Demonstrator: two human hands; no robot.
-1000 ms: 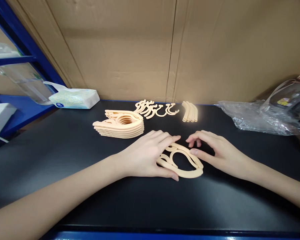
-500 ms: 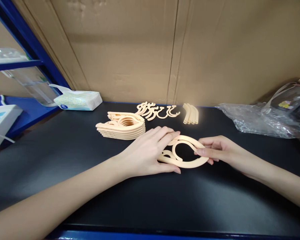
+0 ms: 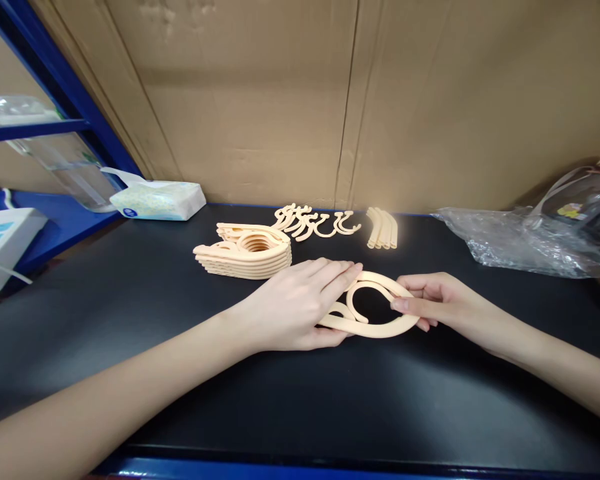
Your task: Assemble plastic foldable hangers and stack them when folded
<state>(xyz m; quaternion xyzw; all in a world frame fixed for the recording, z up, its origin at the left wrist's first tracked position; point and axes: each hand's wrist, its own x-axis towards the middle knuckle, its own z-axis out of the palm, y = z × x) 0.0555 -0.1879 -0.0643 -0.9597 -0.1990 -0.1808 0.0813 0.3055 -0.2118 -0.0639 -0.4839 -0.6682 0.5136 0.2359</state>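
Observation:
Both hands hold a cream plastic folding hanger (image 3: pixel 385 329), folded into a loop, just over the black table. My left hand (image 3: pixel 305 303) wraps over its left end, fingers across the top and thumb at the near side, hiding that end. At the right, my right hand (image 3: pixel 425 303) pinches the rounded end between thumb and fingers. Left of centre lies a neat stack of similar folded hangers (image 3: pixel 245 267). Behind it are several loose cream hooks (image 3: pixel 300 223), and further right a small bunch of curved cream tubes (image 3: pixel 381 229).
A tissue pack (image 3: pixel 160 200) stands at the back left, near a clear jug (image 3: pixel 77 170) on a blue shelf. A white box (image 3: pixel 5 247) sits at the left edge. Clear plastic bags (image 3: pixel 500 237) lie at the back right. A cardboard wall (image 3: pixel 245 100) rises behind the table (image 3: pixel 300 407).
My left hand has closed further over the hanger's left end, its thumb drawn in. The right hand keeps its pinch, and the hanger has barely shifted.

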